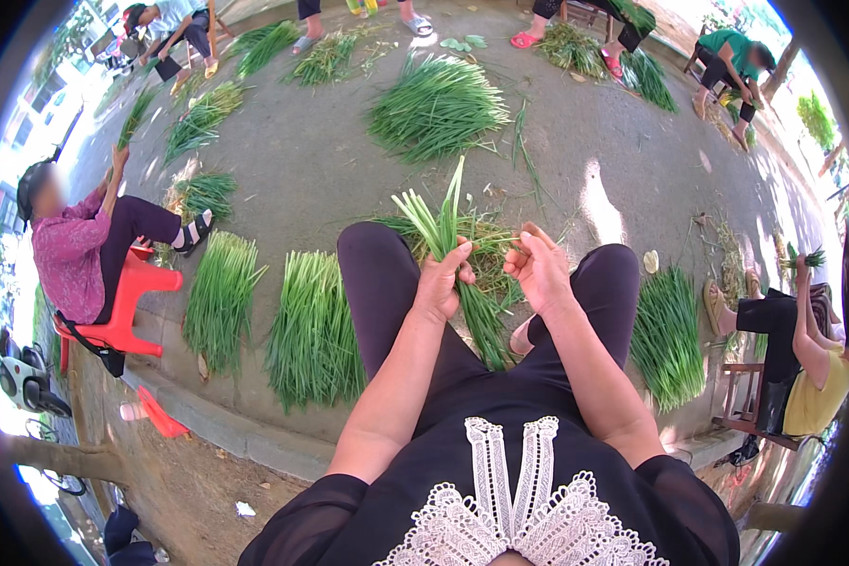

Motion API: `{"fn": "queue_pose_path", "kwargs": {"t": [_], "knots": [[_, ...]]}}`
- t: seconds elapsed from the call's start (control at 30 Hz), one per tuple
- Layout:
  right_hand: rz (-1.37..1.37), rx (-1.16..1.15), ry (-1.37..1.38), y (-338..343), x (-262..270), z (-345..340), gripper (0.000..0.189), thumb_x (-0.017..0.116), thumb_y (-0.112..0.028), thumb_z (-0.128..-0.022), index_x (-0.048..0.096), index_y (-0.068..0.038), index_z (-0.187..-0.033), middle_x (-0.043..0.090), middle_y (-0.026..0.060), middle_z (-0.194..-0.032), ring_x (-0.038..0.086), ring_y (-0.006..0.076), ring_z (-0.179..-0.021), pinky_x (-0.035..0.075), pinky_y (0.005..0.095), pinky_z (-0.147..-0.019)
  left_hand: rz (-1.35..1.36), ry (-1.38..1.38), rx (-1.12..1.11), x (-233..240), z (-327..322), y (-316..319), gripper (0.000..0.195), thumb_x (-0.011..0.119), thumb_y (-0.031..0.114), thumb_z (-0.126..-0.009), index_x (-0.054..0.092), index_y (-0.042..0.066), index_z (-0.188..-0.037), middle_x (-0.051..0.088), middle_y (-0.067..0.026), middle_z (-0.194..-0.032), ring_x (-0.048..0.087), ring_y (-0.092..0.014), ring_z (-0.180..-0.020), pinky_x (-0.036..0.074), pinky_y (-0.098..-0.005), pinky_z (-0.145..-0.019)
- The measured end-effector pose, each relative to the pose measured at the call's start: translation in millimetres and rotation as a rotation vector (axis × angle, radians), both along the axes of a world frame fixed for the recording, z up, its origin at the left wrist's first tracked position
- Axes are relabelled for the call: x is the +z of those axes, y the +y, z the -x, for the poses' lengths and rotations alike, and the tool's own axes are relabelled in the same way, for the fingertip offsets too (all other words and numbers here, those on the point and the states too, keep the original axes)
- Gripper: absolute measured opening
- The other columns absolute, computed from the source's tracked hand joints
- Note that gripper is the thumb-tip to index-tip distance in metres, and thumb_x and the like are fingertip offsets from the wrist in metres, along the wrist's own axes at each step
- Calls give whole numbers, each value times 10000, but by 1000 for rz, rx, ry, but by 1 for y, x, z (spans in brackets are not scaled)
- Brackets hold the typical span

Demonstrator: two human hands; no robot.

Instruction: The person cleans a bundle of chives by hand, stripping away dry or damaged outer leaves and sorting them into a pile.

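My left hand [440, 286] grips a small bunch of garlic chives [482, 322]. The pale stem ends fan out above my fist, and the green leaves hang down between my knees. Just to the side, my right hand [543, 272] pinches a thin yellow-green blade [494, 241] between thumb and fingertips. This blade stretches across to the bunch; whether it is still attached cannot be seen. Under and beyond my hands, a loose heap of trimmed leaves and dry stalks [499, 272] lies on the pavement between my legs.
Neat chive piles lie left [315, 332] and right [668, 339] of my knees, with a large pile [439, 106] ahead. A person on a red plastic stool [131, 297] sits left; a yellow-topped person [817, 389] sits right. Others sit farther off. A concrete curb [247, 431] runs behind.
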State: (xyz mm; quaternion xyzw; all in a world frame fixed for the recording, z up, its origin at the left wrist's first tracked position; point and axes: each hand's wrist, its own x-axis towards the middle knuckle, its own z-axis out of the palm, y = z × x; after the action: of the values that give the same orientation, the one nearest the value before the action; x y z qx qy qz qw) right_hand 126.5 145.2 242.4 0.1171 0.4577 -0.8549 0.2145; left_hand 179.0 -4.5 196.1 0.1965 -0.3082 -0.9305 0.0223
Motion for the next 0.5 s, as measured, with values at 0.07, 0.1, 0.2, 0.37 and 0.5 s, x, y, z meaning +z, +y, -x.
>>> {"fn": "queue_pose_path", "kwargs": {"t": [0.07, 0.1, 0.2, 0.37, 0.5], "knots": [[-22, 29, 9, -1, -1, -1, 350, 560, -96, -847, 450, -19, -1170, 561, 52, -826, 573, 132, -595, 480, 281, -521, 30, 0, -7, -2, 0, 0, 136, 641, 80, -796, 561, 93, -906, 571, -26, -792, 450, -85, -505, 412, -257, -495], [-32, 44, 13, -1, -2, -1, 375, 573, -91, -839, 443, -18, -1183, 564, 49, -825, 572, 128, -590, 481, 279, -518, 46, 0, -10, -2, 0, -1, 137, 643, 80, -795, 562, 93, -905, 571, -27, -791, 453, -87, -506, 414, -259, -496], [-34, 74, 32, -1, -2, 1, 418, 594, -79, -822, 433, -9, -1201, 573, 39, -789, 570, 119, -592, 480, 272, -529, 115, 23, 0, -3, 0, 2, 155, 659, 93, -781, 568, 75, -906, 555, -3, -692, 483, -85, -474, 416, -248, -458], [-82, 136, 81, -4, 0, -1, 421, 592, -56, -811, 441, 9, -1197, 570, 26, -724, 561, 111, -587, 468, 253, -540, 199, 2, -19, 0, -1, 5, 126, 660, 85, -778, 583, 71, -877, 551, 15, -653, 484, -72, -462, 400, -220, -431], [-157, 298, 148, -3, -8, 2, 295, 606, -58, -813, 525, -26, -1095, 578, 26, -739, 563, 105, -600, 477, 250, -555, 276, -1, -37, 1, -1, 6, 129, 664, 86, -776, 589, 64, -878, 555, 17, -656, 482, -67, -463, 390, -209, -424]]}}
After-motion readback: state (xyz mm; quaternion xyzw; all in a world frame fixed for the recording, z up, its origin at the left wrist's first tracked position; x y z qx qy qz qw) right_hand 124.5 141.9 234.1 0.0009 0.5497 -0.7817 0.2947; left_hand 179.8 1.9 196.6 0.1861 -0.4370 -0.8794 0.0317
